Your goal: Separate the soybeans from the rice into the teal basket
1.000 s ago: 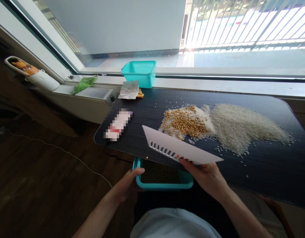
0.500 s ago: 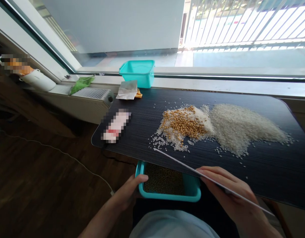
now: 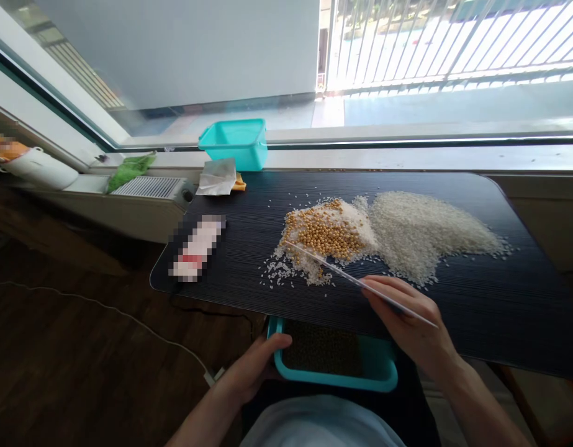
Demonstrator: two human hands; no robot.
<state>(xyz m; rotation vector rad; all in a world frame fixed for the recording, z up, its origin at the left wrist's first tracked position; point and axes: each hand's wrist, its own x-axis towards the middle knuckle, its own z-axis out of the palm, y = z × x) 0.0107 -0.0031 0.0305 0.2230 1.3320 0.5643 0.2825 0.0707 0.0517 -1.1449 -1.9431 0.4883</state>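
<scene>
My right hand (image 3: 410,320) is closed on a thin white plastic card (image 3: 342,272), seen edge-on, whose far end reaches into a pile of yellow soybeans mixed with rice (image 3: 324,233) on the black table (image 3: 249,211). A larger heap of white rice (image 3: 419,226) lies just right of it. My left hand (image 3: 256,369) grips the left rim of a teal tray (image 3: 377,379) holding beans, kept below the table's near edge at my lap.
A second teal tub (image 3: 234,143) stands on the window ledge at the back, with a crumpled paper bag (image 3: 216,179) beside it. A blurred white-and-red packet (image 3: 197,245) lies at the table's left. A radiator (image 3: 144,189) and a floor cable (image 3: 104,304) sit left.
The card turned from face-on to edge-on and moved forward from above the tray into the bean pile. Some rice spread out at the pile's near left. My left hand stayed on the tray.
</scene>
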